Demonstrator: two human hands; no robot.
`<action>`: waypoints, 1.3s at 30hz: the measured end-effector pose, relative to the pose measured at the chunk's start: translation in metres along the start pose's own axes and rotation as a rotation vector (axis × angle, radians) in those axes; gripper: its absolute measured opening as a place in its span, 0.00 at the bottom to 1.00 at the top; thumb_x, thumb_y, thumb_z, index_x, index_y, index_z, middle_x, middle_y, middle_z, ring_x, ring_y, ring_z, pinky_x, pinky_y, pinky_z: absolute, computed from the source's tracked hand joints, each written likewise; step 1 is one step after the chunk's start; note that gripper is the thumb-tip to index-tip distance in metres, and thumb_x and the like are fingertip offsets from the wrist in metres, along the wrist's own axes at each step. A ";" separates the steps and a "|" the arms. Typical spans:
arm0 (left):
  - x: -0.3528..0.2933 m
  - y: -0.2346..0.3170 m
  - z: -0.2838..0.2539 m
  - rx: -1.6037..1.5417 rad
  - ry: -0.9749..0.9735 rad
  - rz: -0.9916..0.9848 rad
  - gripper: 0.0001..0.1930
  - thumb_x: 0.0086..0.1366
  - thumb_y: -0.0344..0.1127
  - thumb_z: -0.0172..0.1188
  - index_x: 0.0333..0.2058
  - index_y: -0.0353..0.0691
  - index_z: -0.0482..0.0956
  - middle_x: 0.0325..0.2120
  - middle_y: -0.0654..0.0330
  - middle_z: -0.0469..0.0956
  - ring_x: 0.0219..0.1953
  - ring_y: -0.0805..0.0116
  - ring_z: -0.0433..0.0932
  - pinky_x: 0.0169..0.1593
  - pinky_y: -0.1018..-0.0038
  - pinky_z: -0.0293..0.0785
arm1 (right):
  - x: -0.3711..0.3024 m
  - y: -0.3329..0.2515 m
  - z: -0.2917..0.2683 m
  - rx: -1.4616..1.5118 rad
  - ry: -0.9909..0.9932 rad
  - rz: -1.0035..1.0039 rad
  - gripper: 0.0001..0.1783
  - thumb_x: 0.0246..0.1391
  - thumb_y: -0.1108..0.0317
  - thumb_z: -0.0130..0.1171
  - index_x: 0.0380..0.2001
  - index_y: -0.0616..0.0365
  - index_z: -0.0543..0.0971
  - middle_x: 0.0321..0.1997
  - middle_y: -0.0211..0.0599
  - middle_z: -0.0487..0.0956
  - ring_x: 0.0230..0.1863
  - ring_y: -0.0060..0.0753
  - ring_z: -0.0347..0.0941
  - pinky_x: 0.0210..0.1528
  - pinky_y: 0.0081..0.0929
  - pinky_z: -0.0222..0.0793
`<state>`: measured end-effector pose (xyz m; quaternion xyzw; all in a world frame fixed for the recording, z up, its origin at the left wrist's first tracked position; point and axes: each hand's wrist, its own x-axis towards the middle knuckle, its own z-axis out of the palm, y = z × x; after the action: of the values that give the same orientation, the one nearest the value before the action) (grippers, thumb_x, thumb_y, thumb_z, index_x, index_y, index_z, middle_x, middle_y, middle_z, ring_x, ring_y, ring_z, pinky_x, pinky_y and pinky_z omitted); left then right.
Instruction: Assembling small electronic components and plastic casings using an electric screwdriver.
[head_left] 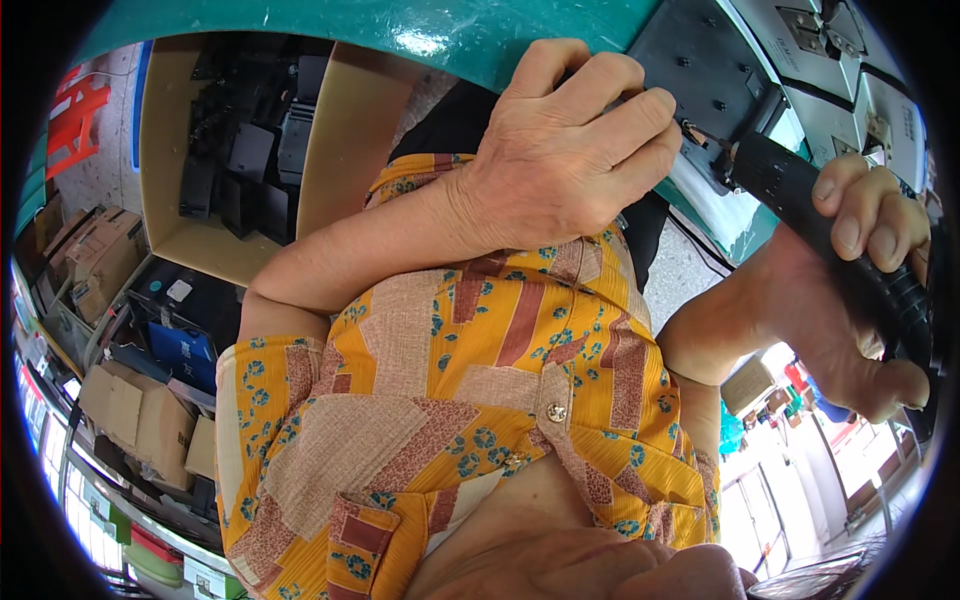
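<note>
A black flat panel (690,75) with small raised posts lies at the edge of the green work surface. My left hand (570,150) is closed with curled fingers at the panel's near left edge; its fingertips are partly hidden. In my right hand (860,230) is a black electric screwdriver (775,170), its fingers wrapped round the body. The screwdriver's nose points left toward the panel, close to the left fingertips. Whether its bit touches a screw is too small to tell.
Grey-white metal pieces (795,40) stand beside the panel at the upper right. The green work surface (440,40) runs along the top. Left of my arm, a cardboard box (345,130) holds several black parts. More cartons (140,415) are stacked at the lower left. A red stool (78,120) stands beyond.
</note>
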<state>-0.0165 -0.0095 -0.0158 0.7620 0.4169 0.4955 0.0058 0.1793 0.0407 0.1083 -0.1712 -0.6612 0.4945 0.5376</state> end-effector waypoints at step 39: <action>0.002 -0.011 0.000 -0.110 0.107 0.076 0.10 0.48 0.33 0.70 0.31 0.41 0.82 0.35 0.64 0.81 0.39 0.63 0.80 0.40 0.68 0.75 | 0.003 0.002 0.040 -0.140 -0.135 0.003 0.35 0.58 0.34 0.61 0.53 0.54 0.74 0.37 0.35 0.73 0.32 0.32 0.70 0.36 0.38 0.67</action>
<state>-0.0230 -0.0011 -0.0195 0.7484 0.3594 0.5574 0.0067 0.1425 0.0247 0.1111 -0.1757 -0.7285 0.4585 0.4778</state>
